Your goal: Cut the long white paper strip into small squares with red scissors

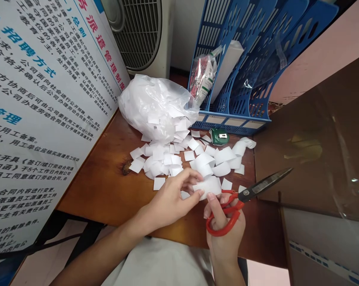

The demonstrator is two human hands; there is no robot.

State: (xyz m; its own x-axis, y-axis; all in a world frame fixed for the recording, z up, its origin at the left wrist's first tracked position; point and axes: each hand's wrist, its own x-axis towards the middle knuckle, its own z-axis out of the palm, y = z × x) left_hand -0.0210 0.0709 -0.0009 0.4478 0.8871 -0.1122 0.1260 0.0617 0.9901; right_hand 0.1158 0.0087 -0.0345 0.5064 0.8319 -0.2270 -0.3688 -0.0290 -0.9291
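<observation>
Paper strip (209,186) held over the surface (98,186)
Left hand (179,193) pinches its left end; right hand (227,222) clasps scissors (241,196) and touches the lower edge. Probably light, easily creased: grip the edges.

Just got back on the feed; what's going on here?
The left hand holds a curled white paper strip between its fingers. The right hand holds red-handled scissors, blades pointing away from the strip, its thumb at the strip's edge. Small white paper pieces lie scattered on the wooden table, before a plastic bag.
</observation>
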